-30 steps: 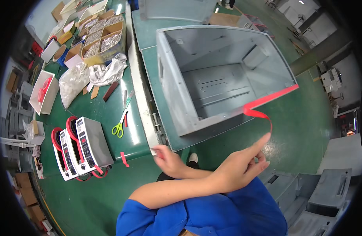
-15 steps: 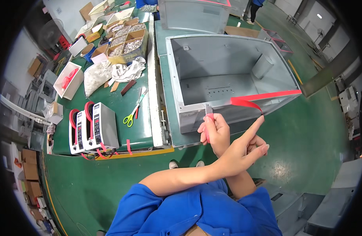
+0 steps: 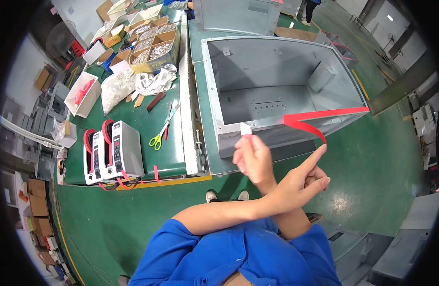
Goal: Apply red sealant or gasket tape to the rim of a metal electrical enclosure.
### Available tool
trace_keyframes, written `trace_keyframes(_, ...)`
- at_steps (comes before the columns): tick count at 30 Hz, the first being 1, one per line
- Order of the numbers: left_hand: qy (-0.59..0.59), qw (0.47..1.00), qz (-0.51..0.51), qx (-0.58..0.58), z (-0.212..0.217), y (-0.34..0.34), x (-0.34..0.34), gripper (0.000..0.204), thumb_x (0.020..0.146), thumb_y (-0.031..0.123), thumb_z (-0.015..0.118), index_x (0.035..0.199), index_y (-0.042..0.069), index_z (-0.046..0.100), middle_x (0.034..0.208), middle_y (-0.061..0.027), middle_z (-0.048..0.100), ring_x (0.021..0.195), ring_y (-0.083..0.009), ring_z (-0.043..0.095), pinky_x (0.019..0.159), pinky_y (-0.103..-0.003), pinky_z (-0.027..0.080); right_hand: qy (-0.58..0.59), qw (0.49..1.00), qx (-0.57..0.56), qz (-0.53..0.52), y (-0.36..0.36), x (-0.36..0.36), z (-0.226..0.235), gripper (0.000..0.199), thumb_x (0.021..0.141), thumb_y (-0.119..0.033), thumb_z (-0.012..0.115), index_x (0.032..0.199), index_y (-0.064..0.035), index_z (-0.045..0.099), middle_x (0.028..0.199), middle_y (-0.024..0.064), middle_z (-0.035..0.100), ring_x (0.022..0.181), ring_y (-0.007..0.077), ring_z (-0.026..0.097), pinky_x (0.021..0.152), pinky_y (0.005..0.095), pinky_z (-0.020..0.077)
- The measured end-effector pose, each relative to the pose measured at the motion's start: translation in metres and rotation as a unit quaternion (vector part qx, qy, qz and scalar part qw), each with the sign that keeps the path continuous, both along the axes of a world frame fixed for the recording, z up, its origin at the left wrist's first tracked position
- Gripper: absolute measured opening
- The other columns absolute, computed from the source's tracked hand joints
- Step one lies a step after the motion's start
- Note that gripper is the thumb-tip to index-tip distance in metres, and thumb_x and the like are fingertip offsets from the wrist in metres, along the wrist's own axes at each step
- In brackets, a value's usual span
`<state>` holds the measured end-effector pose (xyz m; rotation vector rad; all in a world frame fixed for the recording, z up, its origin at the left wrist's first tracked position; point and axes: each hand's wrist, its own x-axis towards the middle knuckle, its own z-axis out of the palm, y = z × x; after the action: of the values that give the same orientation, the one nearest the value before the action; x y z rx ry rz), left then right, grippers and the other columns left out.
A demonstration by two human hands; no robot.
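Note:
My forearms cross, so my left hand [image 3: 300, 183] is on the right. Its index finger is stretched out, with the thumb apart and the other fingers curled. The loose end of a red tape strip [image 3: 325, 114] meets that fingertip. The rest of the strip lies along the near rim of a grey metal box [image 3: 267, 93], and the loose part curves down from it. My right hand [image 3: 253, 161] is closed around a red-handled knife [image 3: 246, 129]. Its flat, bright blade points up at the near rim, left of the tape; whether it touches the metal cannot be made out.
Left of the box, a green bench [image 3: 167, 159] carries two tape dispensers [image 3: 126, 148], green-handled scissors [image 3: 157, 138], a white bag [image 3: 118, 90] and a divided carton [image 3: 155, 62] of small parts. Another grey box [image 3: 236, 19] stands behind. People are partly visible at the far side.
My right hand has moved a little left with the knife, whose blade has turned to show its broad side. My left hand has shifted slightly right with the tape end.

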<state>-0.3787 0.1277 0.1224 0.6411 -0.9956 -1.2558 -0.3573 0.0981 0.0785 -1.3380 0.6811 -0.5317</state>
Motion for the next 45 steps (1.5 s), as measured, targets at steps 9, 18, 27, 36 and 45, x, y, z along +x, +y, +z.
trace_keyframes(9,0.006,0.999,-0.033,0.005,-0.002,0.004,0.002,0.065,0.088,0.007,0.048,0.139,0.005,0.008,0.084,-0.0063,0.055,0.072,-0.0036,0.047,0.059,-0.017,0.038,-0.065,0.994,0.07,-0.049,-0.016,-0.011,0.0,0.023,0.091,-0.019,0.041,0.079,-0.0009,0.047,0.056,0.0071,0.052,0.036,0.0066,0.039,0.034,0.0213,0.0314)
trace_keyframes(18,-0.013,0.999,-0.036,0.0,-0.004,0.006,0.006,0.063,0.088,0.007,0.049,0.138,0.004,0.011,0.082,-0.0068,0.056,0.065,-0.005,0.047,0.058,-0.018,0.039,-0.038,0.999,-0.029,0.008,0.002,0.004,-0.008,0.025,0.093,-0.024,0.037,0.082,-0.0033,0.047,0.057,0.0071,0.051,0.037,0.0062,0.039,0.034,0.0188,0.0296)
trace_keyframes(27,-0.023,0.999,-0.027,-0.003,-0.004,0.011,0.004,0.062,0.088,0.008,0.049,0.138,0.005,0.012,0.081,-0.0073,0.057,0.06,-0.0039,0.044,0.054,-0.018,0.038,-0.041,0.999,-0.015,-0.03,-0.002,0.004,-0.004,0.025,0.093,-0.022,0.038,0.08,-0.0033,0.046,0.054,0.0054,0.05,0.037,0.0061,0.04,0.035,0.0204,0.031)
trace_keyframes(36,-0.031,0.999,-0.016,-0.007,-0.007,0.013,0.001,0.062,0.088,0.009,0.049,0.138,0.005,0.012,0.08,-0.0075,0.056,0.06,-0.0037,0.044,0.054,-0.018,0.038,-0.059,0.995,-0.046,-0.06,-0.011,0.001,-0.011,0.026,0.094,-0.023,0.036,0.079,-0.0038,0.045,0.057,0.0058,0.051,0.038,0.0052,0.04,0.034,0.0194,0.0301)
trace_keyframes(45,-0.042,0.999,-0.023,0.008,-0.006,0.013,-0.001,0.061,0.088,0.01,0.049,0.138,0.005,0.013,0.079,-0.006,0.056,0.059,-0.0034,0.043,0.053,-0.018,0.038,-0.041,0.987,-0.143,-0.056,-0.009,0.004,-0.03,0.022,0.093,-0.021,0.038,0.082,-0.0037,0.046,0.058,0.0039,0.052,0.042,0.0066,0.043,0.039,0.0206,0.0346)
